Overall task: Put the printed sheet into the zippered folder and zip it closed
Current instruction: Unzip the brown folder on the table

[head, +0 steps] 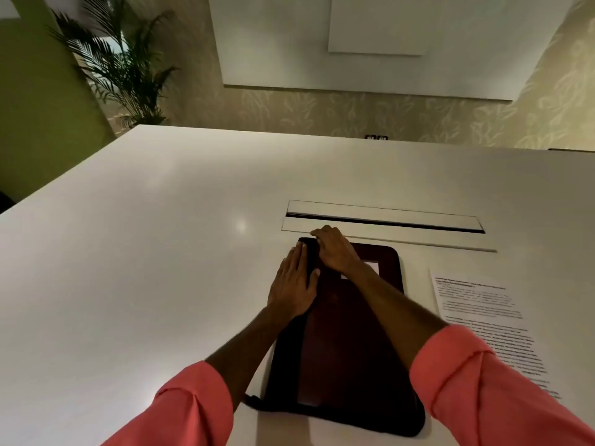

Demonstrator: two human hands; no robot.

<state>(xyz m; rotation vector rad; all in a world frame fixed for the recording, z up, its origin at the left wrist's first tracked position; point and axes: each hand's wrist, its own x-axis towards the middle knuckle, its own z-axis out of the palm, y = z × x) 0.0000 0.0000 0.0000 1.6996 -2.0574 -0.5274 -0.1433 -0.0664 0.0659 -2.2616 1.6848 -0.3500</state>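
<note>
A dark brown zippered folder [347, 342] lies flat on the white table [145, 268], its long side running away from me. My left hand [294, 289] rests flat on the folder's left edge, fingers together and stretched out. My right hand [335, 249] reaches across to the folder's far left corner with its fingers curled over that corner; whether it grips the zipper pull is hidden. The printed sheet [483, 320] lies on the table just right of the folder, text side up, partly covered by my right sleeve.
A long cable slot with a white flap [383, 222] is set into the table just beyond the folder. A short strap or loop [252, 399] sticks out from the folder's near left corner. A potted palm [122, 66] stands past the table's far left corner.
</note>
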